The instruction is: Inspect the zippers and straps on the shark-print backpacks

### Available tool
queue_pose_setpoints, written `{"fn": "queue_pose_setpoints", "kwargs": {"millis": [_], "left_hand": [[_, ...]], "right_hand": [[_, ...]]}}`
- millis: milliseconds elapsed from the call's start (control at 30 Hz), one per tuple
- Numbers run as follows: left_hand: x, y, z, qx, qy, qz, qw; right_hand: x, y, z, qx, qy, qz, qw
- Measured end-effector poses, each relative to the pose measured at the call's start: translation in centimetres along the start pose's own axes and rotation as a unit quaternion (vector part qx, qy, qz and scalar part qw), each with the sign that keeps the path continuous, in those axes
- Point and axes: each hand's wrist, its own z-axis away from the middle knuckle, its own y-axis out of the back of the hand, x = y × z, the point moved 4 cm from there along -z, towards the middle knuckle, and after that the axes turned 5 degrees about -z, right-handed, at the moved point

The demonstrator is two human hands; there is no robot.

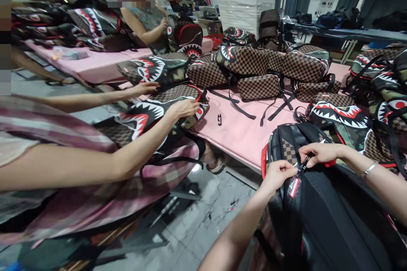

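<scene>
A black backpack (330, 216) with brown checker panels rests against the near edge of the pink table (244, 131), its back panel toward me. My left hand (278, 173) pinches the fabric beside the top zipper, just above a red label tag (294, 187). My right hand (319, 153) grips the zipper pull (303, 164) at the top of the backpack. A thin bracelet sits on my right wrist.
Several shark-mouth checkered backpacks (254, 65) are piled across the table. A co-worker in a plaid shirt on my left has both hands (182, 108) on another shark-mouth backpack (149, 116). A second person (149, 21) stands farther back. Grey floor lies below.
</scene>
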Motion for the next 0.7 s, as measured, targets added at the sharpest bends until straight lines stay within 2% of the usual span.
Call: {"fn": "queue_pose_setpoints", "kwargs": {"millis": [267,533,700], "left_hand": [[0.1,0.0,0.0,-0.001,-0.004,0.007,1.0],[0.0,-0.2,-0.1,-0.012,-0.008,0.074,0.997],[0.7,0.2,0.7,0.024,-0.028,0.113,0.993]], "right_hand": [[-0.7,-0.3,-1.2,-0.024,-0.004,0.02,1.0],[-2.4,-2.1,-2.3,-0.064,0.007,0.044,0.997],[-2.0,-2.7,-2.3,-0.065,0.001,0.009,0.998]]}}
